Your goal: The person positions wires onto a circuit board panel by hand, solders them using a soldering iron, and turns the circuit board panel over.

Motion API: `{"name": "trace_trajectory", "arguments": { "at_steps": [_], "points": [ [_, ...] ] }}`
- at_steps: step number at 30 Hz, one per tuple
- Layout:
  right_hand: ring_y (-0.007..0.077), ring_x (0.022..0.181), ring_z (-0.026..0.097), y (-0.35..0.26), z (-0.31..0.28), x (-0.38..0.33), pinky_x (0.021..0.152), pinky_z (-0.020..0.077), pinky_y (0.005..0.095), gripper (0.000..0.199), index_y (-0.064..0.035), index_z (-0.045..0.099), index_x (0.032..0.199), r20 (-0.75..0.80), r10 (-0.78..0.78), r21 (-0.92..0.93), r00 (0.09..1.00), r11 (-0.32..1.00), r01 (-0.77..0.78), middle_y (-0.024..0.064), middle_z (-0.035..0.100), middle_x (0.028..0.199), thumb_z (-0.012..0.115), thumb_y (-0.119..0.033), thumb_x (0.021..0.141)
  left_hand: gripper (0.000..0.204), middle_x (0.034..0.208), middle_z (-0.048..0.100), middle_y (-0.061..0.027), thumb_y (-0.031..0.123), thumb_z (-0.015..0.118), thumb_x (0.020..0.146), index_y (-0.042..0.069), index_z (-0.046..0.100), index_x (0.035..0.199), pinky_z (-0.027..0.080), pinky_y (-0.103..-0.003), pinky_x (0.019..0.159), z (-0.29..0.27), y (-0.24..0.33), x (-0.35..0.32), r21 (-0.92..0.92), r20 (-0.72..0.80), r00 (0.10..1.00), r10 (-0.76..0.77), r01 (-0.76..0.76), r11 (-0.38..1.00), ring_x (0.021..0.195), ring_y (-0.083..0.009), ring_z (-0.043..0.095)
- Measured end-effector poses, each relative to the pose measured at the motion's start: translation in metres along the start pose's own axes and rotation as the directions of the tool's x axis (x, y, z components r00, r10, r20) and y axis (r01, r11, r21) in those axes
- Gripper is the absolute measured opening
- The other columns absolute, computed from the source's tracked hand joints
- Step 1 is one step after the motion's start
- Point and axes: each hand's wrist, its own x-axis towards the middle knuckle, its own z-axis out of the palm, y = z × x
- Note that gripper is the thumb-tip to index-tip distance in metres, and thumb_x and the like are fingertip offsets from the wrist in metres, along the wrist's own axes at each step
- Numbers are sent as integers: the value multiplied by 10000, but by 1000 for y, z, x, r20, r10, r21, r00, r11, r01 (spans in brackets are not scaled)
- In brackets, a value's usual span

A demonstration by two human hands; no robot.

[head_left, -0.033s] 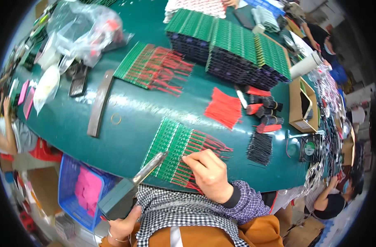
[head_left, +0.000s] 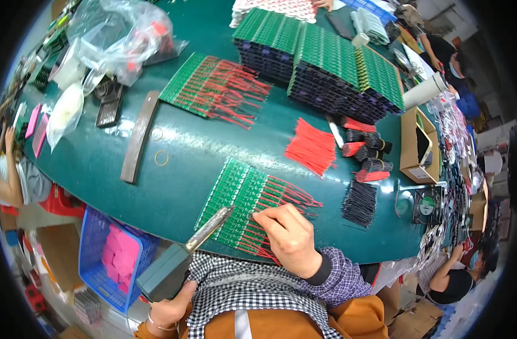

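Working at the wide green counter (head_left: 173, 186), crowded farther out with stacked green boards (head_left: 326, 62), a second wired panel (head_left: 213, 90), a loose sheaf of red wires (head_left: 312, 146) and bundles of black wires (head_left: 360, 200). Keeping the near circuit board panel (head_left: 236, 206) flat at the counter's near edge, just ahead of the body, with its red leads (head_left: 289, 195) fanning off to the right. Pinching one lead with the right hand (head_left: 289, 237), fingers (head_left: 269, 217) closed on the wire where it meets the board. Gripping the grey soldering iron (head_left: 182, 260) in the left hand (head_left: 168, 308), clenched low around the handle, tip (head_left: 230, 210) hovering just over the panel beside the held lead. Best done, by judgement, by seating the wire end squarely on its pad, touching the tip down only briefly, holding the lead motionless until the joint sets, and keeping neighbouring leads clear of the hot tip.
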Motion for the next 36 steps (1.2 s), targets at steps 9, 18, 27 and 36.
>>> {"name": "trace_trajectory", "arguments": {
  "at_steps": [9, 18, 27, 36],
  "points": [
    [252, 813, 655, -3, 5, -5, 678, 561, 355, 319, 20, 735, 1024, 52, -13, -6, 999, 1000, 14, 101, 683, 948, 683, 64, 713, 288, 946, 732, -177, 69, 812, 742, -15, 764, 1013, 571, -410, 718, 2, 16, 7, 326, 86, 996, 31, -58, 944, 805, -345, 710],
    [250, 803, 651, -1, 4, -6, 661, 559, 355, 329, 21, 730, 1027, 45, -15, -12, 999, 1000, 15, 101, 680, 944, 683, 66, 705, 319, 906, 713, -166, 63, 823, 729, -36, 756, 1025, 562, -362, 644, 8, 9, 7, 283, 103, 995, 6, -35, 958, 719, -289, 707],
    [252, 793, 645, 1, 2, -5, 648, 556, 352, 335, 23, 723, 1036, 49, -7, -26, 999, 1000, 8, 106, 677, 955, 680, 56, 706, 314, 853, 683, -138, 51, 819, 735, -39, 751, 1028, 532, -345, 600, 14, 6, 15, 267, 135, 986, 101, -134, 954, 671, -256, 674],
    [244, 823, 645, 2, 2, -4, 671, 560, 345, 348, 13, 717, 1061, 78, -8, -38, 997, 999, 11, 98, 671, 977, 692, 12, 714, 278, 817, 665, -118, 72, 819, 762, -33, 752, 1011, 499, -335, 564, 17, 2, 24, 278, 168, 972, 164, -207, 938, 626, -233, 638]
  ]
}}
